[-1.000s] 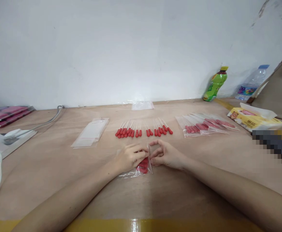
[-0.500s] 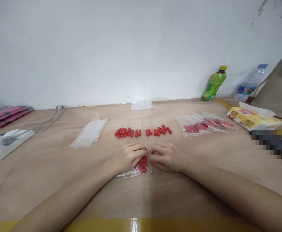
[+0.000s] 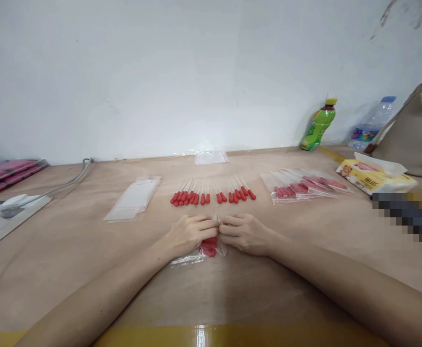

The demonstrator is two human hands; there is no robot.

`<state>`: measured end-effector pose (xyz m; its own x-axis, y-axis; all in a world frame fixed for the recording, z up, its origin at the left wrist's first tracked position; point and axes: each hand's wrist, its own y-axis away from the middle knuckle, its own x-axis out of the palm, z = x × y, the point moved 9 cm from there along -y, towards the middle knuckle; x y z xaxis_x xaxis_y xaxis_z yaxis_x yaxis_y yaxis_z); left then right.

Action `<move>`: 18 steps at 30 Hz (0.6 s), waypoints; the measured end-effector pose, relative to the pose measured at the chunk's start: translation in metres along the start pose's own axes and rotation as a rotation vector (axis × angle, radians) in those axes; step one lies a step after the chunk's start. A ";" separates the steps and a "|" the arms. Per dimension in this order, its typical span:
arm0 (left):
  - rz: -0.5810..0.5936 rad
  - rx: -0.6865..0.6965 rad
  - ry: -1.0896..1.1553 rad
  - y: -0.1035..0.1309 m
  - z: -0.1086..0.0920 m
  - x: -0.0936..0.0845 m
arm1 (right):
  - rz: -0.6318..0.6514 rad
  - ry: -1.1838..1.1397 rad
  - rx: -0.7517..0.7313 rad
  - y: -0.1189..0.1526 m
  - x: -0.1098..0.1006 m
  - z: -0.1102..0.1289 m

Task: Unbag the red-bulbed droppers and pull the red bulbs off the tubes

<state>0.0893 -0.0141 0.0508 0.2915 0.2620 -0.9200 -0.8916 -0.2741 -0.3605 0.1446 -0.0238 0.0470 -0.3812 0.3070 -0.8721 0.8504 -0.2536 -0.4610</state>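
Observation:
Near the middle of the table, my left hand [image 3: 192, 235] is closed on a clear plastic bag [image 3: 187, 259] with red-tipped droppers [image 3: 208, 248] inside. My right hand [image 3: 245, 234] pinches the same bag's edge, its fingertips touching those of my left hand. Beyond the hands lies a row of loose droppers [image 3: 185, 196] with red bulbs toward me and clear stems pointing away. A stack of flat clear bags [image 3: 133, 200] is to the left of the row. Filled bags [image 3: 297, 188] with red bulbs overlap one another at its right.
A green bottle [image 3: 319, 125], a clear bottle [image 3: 373, 123], a yellow tissue pack [image 3: 375, 178] and a beige bag [image 3: 411, 135] stand at the right. On the left are a power strip [image 3: 22, 214] with cables and pink packets [image 3: 8, 173]. Another clear bag [image 3: 211, 157] lies by the wall.
My right hand's fingers have closed in against the bag's edge and moved slightly left, up to my left fingertips. The whole view has shifted slightly.

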 end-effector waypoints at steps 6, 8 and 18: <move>-0.085 -0.078 0.042 0.011 0.020 -0.020 | -0.005 0.012 -0.018 0.002 -0.008 -0.001; -0.093 -0.087 0.015 0.014 0.024 -0.026 | 0.029 -0.037 0.017 0.001 -0.009 -0.003; -0.098 -0.220 0.256 0.017 0.029 -0.025 | -0.135 -0.643 0.633 0.010 0.007 -0.042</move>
<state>0.0572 0.0013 0.0721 0.4747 0.0641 -0.8778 -0.7671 -0.4590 -0.4483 0.1654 0.0145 0.0432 -0.7532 -0.1520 -0.6400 0.4981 -0.7672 -0.4040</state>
